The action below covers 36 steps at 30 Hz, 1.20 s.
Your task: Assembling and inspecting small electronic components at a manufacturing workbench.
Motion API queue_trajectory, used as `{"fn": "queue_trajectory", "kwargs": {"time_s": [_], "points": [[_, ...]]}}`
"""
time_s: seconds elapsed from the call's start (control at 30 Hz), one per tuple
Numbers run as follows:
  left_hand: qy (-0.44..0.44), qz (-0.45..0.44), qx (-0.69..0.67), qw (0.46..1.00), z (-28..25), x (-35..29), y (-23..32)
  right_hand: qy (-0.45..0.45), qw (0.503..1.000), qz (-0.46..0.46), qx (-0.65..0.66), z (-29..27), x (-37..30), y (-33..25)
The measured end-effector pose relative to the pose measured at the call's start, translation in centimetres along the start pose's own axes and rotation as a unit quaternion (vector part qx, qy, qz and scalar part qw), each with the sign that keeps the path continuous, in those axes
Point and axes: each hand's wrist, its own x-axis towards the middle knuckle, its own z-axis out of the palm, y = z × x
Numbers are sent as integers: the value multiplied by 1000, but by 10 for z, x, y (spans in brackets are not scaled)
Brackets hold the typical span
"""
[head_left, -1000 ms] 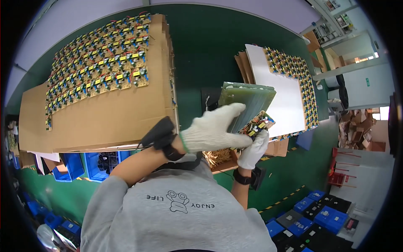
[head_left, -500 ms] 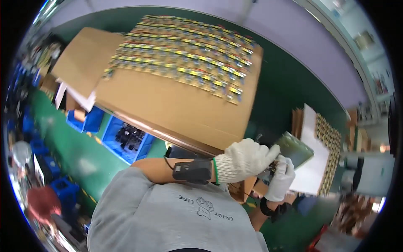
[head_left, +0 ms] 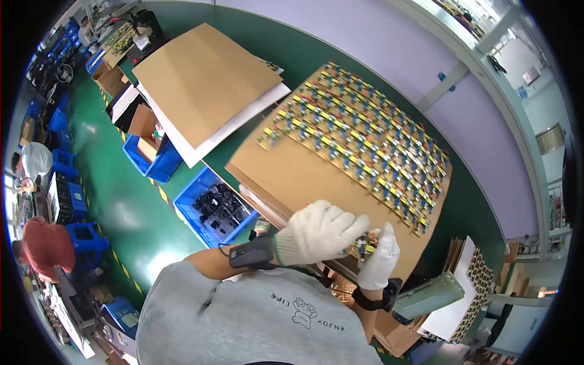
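Both my hands wear white gloves and meet over the near edge of the cardboard sheet point(head_left: 274, 176). My left hand point(head_left: 319, 234), in a knitted glove, closes its fingers on the left side of a small circuit board point(head_left: 365, 244) with yellow and red parts. On the board's right side, my right hand point(head_left: 380, 258) grips it between thumb and fingers. The gloves cover part of the board. Beyond them, several rows of similar circuit boards point(head_left: 371, 143) with yellow, blue and red parts lie on the cardboard.
A greenish translucent block-shaped object point(head_left: 429, 297) is right of my right wrist, near a white sheet point(head_left: 453, 304) bordered by more boards. Blue bins point(head_left: 201, 210) with black parts stand at left. Another cardboard sheet point(head_left: 207, 85) lies far left. A person in red point(head_left: 48, 246) is farther left.
The view has swung, so the cardboard with its boards appears farther right. My hands have moved from beside the greenish object to the cardboard's near edge, with the circuit board now plainer between them.
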Motion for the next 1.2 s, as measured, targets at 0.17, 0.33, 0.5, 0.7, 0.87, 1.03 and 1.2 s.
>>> {"fn": "queue_trajectory", "kwargs": {"time_s": [0.17,0.33,0.5,0.7,0.87,1.03,1.2], "points": [[-4,-64,-10,998,-50,-31,-78,-62,998,-2,17,112,-7,-14],[45,-191,-140,971,-75,-51,-134,-263,933,196,146,149,21,-16],[-171,-204,-99,959,-90,-51,-170,-37,876,-118,-466,180,10,-19],[-291,-159,-162,929,-93,-54,-196,-120,829,-42,-544,157,13,-48],[-343,-160,-149,914,-96,-39,-196,-249,813,-170,-497,171,24,-25],[-317,-125,-155,927,-89,-42,-196,-151,827,-248,-482,198,29,-13],[-276,-96,-129,948,-87,-42,-179,-90,876,-223,-418,173,6,-18]]}}
